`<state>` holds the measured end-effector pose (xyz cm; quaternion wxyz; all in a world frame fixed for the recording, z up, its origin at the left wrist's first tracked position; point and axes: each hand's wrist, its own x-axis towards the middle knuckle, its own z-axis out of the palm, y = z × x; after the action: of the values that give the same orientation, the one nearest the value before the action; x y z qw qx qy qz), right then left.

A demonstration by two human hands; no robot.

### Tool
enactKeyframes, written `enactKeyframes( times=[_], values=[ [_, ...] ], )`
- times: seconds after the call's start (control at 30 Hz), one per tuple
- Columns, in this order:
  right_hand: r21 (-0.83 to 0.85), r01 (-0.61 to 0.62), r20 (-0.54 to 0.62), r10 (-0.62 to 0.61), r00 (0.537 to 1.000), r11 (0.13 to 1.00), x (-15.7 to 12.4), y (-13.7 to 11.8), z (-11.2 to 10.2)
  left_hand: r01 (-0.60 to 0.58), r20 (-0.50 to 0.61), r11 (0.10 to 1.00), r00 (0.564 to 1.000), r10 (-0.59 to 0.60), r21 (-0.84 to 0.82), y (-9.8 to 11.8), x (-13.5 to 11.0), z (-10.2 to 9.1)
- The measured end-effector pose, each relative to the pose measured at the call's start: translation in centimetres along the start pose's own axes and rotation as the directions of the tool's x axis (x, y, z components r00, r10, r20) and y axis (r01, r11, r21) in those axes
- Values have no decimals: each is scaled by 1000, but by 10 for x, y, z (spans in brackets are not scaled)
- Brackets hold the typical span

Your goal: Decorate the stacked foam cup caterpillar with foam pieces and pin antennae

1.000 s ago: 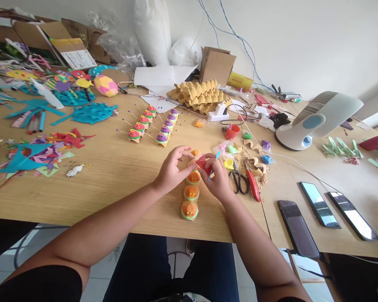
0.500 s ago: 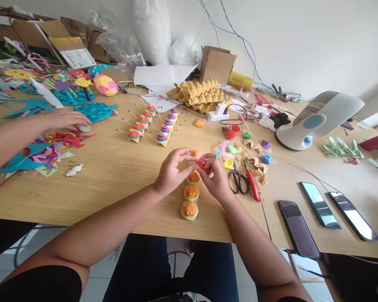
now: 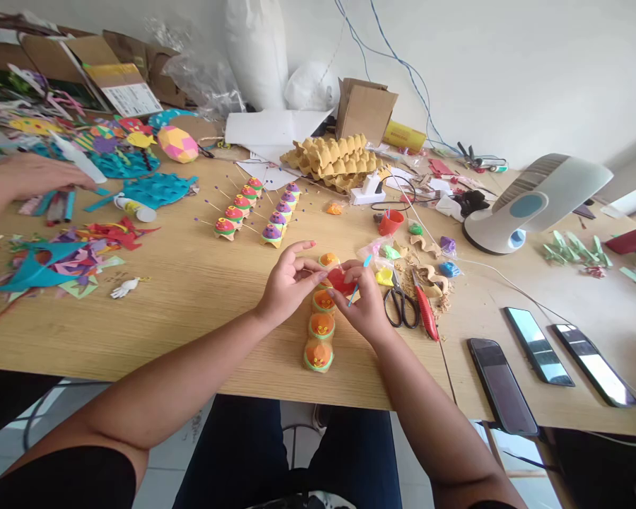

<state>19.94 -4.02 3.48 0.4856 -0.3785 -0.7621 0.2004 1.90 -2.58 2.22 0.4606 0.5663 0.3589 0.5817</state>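
Pinching a red packet (image 3: 343, 281), w/ a blue tool (image 3: 355, 290) also held, the R hand (image 3: 365, 300) faces the L hand (image 3: 287, 286), whose fingertips bunch near the packet; can't tell if they grip anything. Orange cup row (image 3: 321, 326) sits on the table (image 3: 191, 283) below, long axis running away from the wearer; L fingertips hang over its far half, R hand just right. Scissors (image 3: 397, 287) lie nearby.
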Motion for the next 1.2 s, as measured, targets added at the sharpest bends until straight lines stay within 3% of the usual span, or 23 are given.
enactKeyframes(
  times=[0.13,0.3,0.47,0.63,0.77,0.93,1.2],
  values=[
    [57,-103,-63,106,992,993,1,-5,-3,20,-5,999,1000,-20,-47,5,-2,2],
    [179,-197,69,188,980,964,0,-8,-4,-50,78,999,996,51,-5,9,-8,4],
    [273,-311,94,297,950,910,-2,-11,-4,-96,104,995,990,94,16,8,-11,4],
    [395,-308,62,310,949,865,-2,-12,-6,-179,148,982,975,168,63,5,-13,4],
    [477,-303,16,337,941,825,-1,-10,-7,-181,98,981,980,174,68,4,-13,5],
    [375,-312,91,300,950,873,2,-14,-8,-117,47,993,992,115,33,8,-10,3],
    [275,-279,89,265,960,920,0,-13,-10,-198,82,979,978,193,49,9,-10,2]
  ],
)
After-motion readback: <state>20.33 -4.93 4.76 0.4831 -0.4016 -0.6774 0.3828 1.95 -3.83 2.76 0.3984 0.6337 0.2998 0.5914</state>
